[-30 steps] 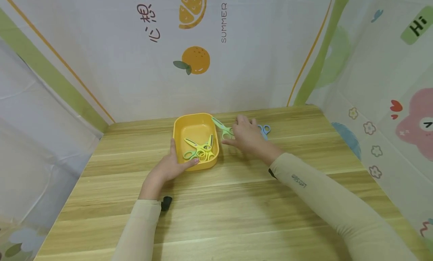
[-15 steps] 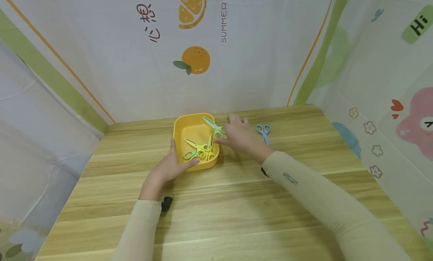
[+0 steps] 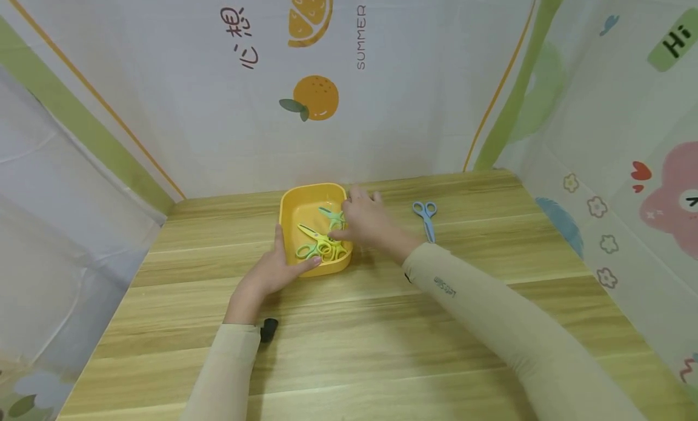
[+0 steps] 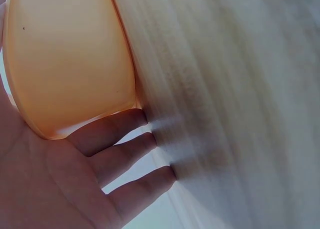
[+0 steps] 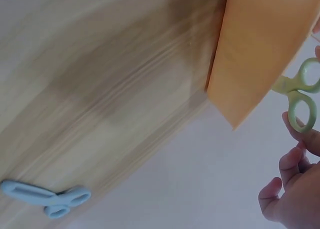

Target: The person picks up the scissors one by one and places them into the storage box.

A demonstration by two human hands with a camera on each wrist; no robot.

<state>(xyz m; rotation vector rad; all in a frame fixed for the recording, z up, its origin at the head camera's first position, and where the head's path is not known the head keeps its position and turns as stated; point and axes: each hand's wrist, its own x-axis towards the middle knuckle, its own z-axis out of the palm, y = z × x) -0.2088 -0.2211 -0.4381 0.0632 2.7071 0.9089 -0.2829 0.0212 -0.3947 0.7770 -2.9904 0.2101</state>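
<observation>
A yellow plastic box [image 3: 287, 203] stands near the table's far edge. My left hand [image 3: 267, 271] holds its near left corner, thumb across the front rim; in the left wrist view, the fingers [image 4: 132, 186] lie along the outer wall, tips at the table. My right hand [image 3: 366, 218] is over the box's right rim and pinches light green scissors [image 5: 301, 111] by their handle rings. Their blades [image 3: 327, 213] point left inside the box outline. Below them lie yellow scissors [image 3: 312, 232] and another pair with a green handle [image 3: 304, 252].
Light blue scissors [image 3: 425, 214] lie on the wood-grain table [image 3: 349, 348] to the right of the box. A white printed curtain [image 3: 403, 118] hangs right behind the far table edge, and another printed sheet [image 3: 616, 166] hangs on the right.
My right hand has moved left with the green scissors, from beside the box to over it, uncovering the blue scissors. My left hand and the box have stayed in place.
</observation>
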